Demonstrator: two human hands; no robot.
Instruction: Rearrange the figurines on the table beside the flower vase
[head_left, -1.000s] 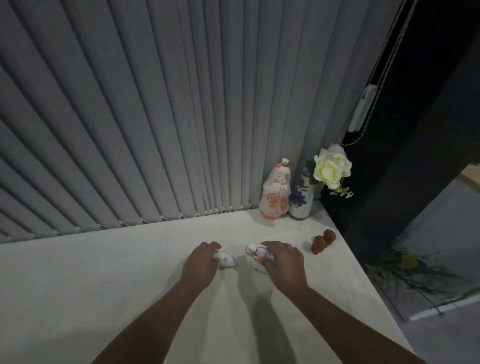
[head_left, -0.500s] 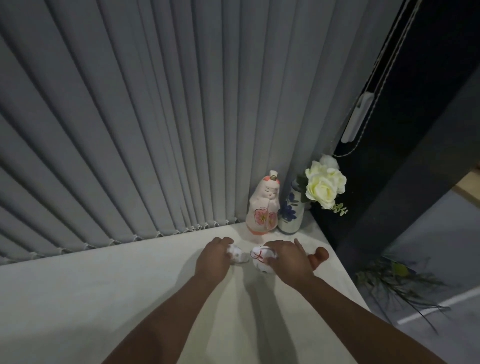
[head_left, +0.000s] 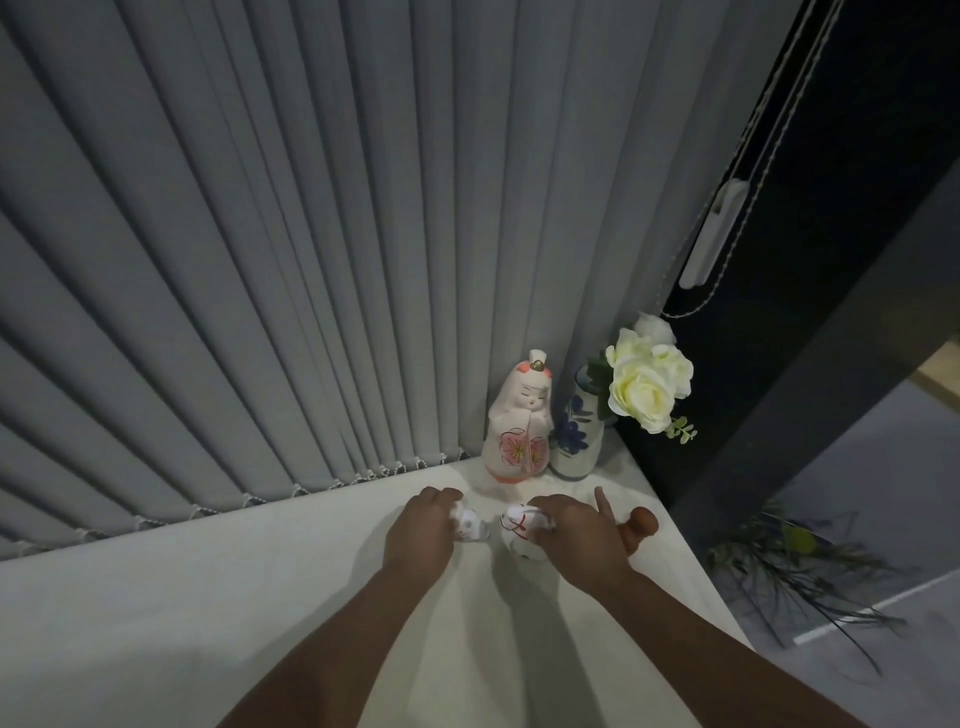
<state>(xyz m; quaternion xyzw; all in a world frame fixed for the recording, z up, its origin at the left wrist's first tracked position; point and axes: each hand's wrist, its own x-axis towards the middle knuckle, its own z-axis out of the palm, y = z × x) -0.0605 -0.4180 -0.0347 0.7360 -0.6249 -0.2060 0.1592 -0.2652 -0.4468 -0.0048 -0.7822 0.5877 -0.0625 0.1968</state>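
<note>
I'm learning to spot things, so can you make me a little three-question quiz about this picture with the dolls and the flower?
1. True or false: the tall pink-and-white ceramic doll stands right beside the blue-flowered white vase.
2. Which hand holds the round white figurine with red string? A) left hand B) right hand
3. Fill in: the rose in the vase is pale ____.

Key: 1 true. 2 B; the left hand's grip is on the small white spotted figurine. 3 yellow.
</note>
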